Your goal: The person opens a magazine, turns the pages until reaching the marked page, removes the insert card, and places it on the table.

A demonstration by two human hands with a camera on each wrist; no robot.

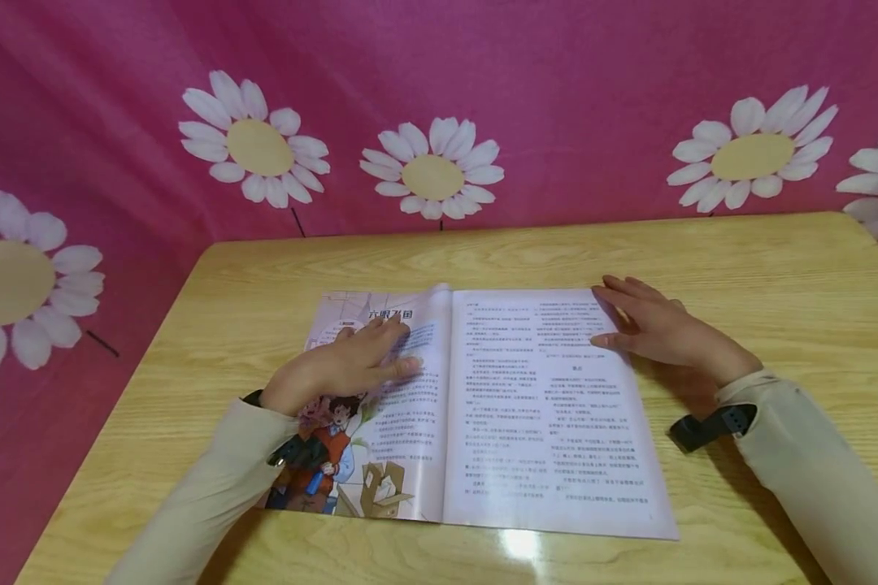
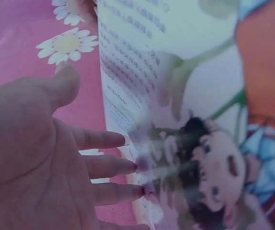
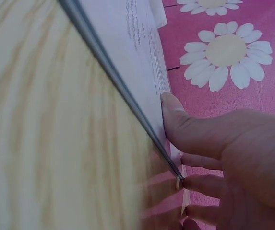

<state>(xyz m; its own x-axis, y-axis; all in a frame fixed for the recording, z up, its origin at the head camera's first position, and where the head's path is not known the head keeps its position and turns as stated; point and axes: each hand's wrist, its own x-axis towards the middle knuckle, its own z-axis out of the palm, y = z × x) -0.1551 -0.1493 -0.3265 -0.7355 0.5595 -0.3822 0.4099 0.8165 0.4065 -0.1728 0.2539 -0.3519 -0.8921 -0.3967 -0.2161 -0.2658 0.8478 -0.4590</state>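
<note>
An open magazine [image 1: 556,439] lies flat on the wooden table, text on its right page and an illustrated story on its left. My left hand [image 1: 351,361] rests on the upper part of the left page, fingers extended towards the spine. In the left wrist view, the palm of the left hand [image 2: 41,148] shows beside the drawn figure [image 2: 214,167]. At the upper right corner, my right hand [image 1: 654,325] touches the page's outer edge. The right wrist view has the thumb of the right hand [image 3: 252,158] on the page [image 3: 127,43], its other fingers along the edge.
The light wooden table [image 1: 775,268] extends around the magazine on all sides. Behind it hangs a pink cloth [image 1: 578,97] printed with large white daisies. Black bands with devices [image 1: 713,426] sit on both wrists, over beige sleeves.
</note>
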